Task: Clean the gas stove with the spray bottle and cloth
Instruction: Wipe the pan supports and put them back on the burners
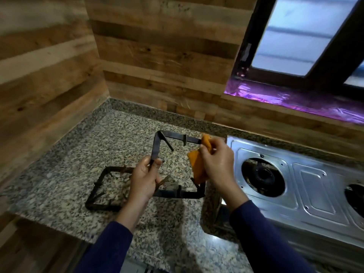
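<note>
Orange cloth [198, 166], blk grate [157, 146], speckled grey counter [82, 154], silver stove [307, 186].

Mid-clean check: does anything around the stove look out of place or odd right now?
Both pan supports are off the gas stove: one lies flat on the granite counter, rusty-looking pan support; the other pan support is held up by the left hand while the right hand rubs it with the orange cloth. No spray bottle in view.

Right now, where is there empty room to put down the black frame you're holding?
The counter is bare left of the second grate, toward the wood wall, and behind the held grate. It is crowded around the hands and the stove.
</note>
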The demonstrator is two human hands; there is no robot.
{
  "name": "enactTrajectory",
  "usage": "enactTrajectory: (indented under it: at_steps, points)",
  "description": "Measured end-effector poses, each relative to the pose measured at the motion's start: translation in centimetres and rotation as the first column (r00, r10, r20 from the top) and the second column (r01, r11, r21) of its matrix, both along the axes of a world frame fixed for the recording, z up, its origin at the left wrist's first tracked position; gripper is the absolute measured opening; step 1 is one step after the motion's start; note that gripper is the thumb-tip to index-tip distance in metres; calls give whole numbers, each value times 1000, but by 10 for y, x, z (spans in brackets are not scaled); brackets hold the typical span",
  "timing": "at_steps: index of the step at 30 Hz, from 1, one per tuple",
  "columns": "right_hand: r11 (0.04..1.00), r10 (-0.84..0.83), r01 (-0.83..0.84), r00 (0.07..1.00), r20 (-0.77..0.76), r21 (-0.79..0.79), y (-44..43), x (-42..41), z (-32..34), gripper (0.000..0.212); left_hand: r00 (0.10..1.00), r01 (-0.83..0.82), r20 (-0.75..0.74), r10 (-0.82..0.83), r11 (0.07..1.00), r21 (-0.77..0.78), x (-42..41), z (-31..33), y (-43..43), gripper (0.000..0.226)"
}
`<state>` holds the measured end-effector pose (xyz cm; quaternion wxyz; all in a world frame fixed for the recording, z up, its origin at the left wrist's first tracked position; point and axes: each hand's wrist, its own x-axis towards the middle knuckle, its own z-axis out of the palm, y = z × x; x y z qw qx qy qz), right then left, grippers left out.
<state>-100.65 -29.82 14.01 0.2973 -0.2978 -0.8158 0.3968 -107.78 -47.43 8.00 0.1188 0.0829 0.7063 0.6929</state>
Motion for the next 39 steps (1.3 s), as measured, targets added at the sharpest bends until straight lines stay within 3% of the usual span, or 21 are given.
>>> enactTrajectory:
  at_steps: [3, 6, 8, 10, 13, 17, 19, 22, 24, 26, 32, 34, 37, 39]
  points:
    - [977, 18, -19, 1000, -9, -210, 1, 23, -9, 18, 999, 13, -45, -13, 1000, 10, 20, 9, 21, 23]
    - [948, -134, 27, 937, -321, -316, 19, 47, 12, 16, 995, 74, -72, -74, 997, -9, 34, 18, 38, 12]
    - [952, -220, 92, 868, -445, -291, 44, 60, 34, 16, 985, 145, -98, -145, 989, -5, 49, 27, 56, 13]
    - [970, -213, 141, 881, -422, -196, 69, 72, 47, 21, 968, 218, -126, -217, 976, 0, 69, 39, 82, 26]
    - [988, -155, 154, 956, -249, -27, 93, 93, 38, 20, 946, 292, -159, -284, 956, 30, 100, 47, 122, 30]
    - [967, -225, 186, 941, -251, -172, 133, 153, 33, 15, 928, 355, -138, -347, 934, 41, 137, 46, 169, 51]
    - [959, -262, 196, 885, -385, -204, 150, 180, 43, 17, 922, 376, -116, -370, 926, 31, 157, 50, 190, 37]
    - [984, -165, 180, 842, -514, -22, 176, 207, 58, 24, 884, 468, -51, -465, 875, 121, 198, 62, 233, 12]
    - [966, -31, 127, 922, -387, 224, 195, 215, 56, 27, 844, 536, -87, -529, 837, 107, 220, 64, 259, 17]
    - [923, -46, 123, 976, -212, 366, 218, 227, 45, 27, 847, 523, -133, -515, 852, 30, 244, 64, 283, 23]
    - [970, -108, 119, 992, -63, 213, 260, 296, 13, 28, 895, 440, -76, -440, 898, -13, 293, 40, 328, 30]
    - [987, -136, 139, 990, -36, 81, 267, 318, 4, 18, 908, 408, -82, -412, 911, -56, 303, 30, 339, 31]
    - [966, -256, 238, 932, -257, -99, 271, 344, 9, 16, 904, 396, -128, -409, 911, -117, 310, 28, 354, 26]
    - [975, -213, 219, 905, -369, -26, 274, 352, 16, 22, 883, 431, -135, -449, 891, -142, 314, 32, 364, 26]
